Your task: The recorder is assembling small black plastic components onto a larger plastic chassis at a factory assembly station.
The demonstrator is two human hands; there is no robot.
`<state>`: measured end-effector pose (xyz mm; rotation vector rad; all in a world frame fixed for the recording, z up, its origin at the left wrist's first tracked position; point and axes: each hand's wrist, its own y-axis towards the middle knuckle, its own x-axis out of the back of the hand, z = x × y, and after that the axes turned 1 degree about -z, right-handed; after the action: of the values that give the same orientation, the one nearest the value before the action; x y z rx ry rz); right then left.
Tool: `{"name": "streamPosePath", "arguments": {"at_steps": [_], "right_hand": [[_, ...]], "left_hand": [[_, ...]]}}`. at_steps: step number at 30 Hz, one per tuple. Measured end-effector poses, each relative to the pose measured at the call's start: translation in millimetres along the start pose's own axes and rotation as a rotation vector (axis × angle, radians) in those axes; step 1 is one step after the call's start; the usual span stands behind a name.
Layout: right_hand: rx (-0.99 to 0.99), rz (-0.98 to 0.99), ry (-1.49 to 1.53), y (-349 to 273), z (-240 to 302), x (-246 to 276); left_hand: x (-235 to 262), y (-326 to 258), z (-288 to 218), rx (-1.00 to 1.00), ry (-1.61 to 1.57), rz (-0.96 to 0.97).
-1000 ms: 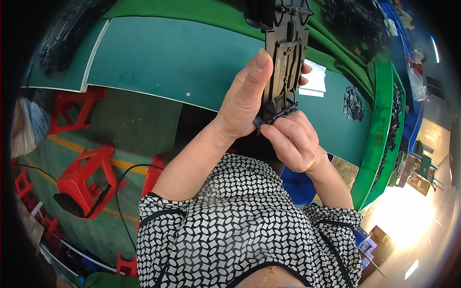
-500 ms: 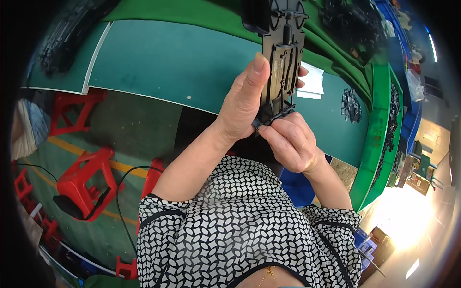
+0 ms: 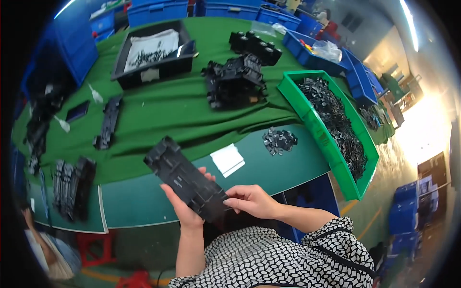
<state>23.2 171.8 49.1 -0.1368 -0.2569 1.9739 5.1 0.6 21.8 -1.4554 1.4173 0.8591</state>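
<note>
A long black plastic chassis (image 3: 177,178), much like a toy car's base, is tilted over the bench edge, its far end pointing up and left. My left hand (image 3: 188,215) is closed round it from below, thumb along the left side and fingertips showing past the right side. At its near right corner, the thumb and fingers of my right hand (image 3: 254,200) are pinched together against the edge. Whatever sits between those fingertips is hidden. Beyond the chassis, white paper sheets (image 3: 227,160) and a small heap of black plastic pieces (image 3: 279,141) lie on the bench.
A green bin (image 3: 314,129) full of small black parts stands at the right. Bulky black plastic assemblies (image 3: 233,79) sit on the green cloth (image 3: 158,110), and a black tray (image 3: 187,61) is farther back. More long black parts (image 3: 72,187) lie left. Another person's arm (image 3: 41,240) shows lower left.
The view has swung up over the bench. The chassis now shows a different face and leans to the left. Both hands remain on it, the right one still pinching at its near end.
</note>
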Motion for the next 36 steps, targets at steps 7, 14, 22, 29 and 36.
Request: {"name": "streamPosePath", "arguments": {"at_steps": [7, 14, 22, 29, 36], "right_hand": [[-0.146, 0.157, 0.097, 10, 11, 6], [-0.129, 0.260, 0.303, 18, 9, 5], [-0.196, 0.223, 0.457, 15, 7, 9], [-0.001, 0.011, 0.529, 36, 50, 34], [0.347, -0.392, 0.422, 150, 87, 102]], "left_hand": [[9, 1, -1, -0.030, -0.022, 0.062], [-4, 4, -4, -0.076, 0.010, -0.073], [-5, 4, 0, -0.105, 0.064, -0.018], [0, 8, 1, 0.023, -0.116, 0.055], [7, 9, -1, 0.023, -0.031, 0.109]]}}
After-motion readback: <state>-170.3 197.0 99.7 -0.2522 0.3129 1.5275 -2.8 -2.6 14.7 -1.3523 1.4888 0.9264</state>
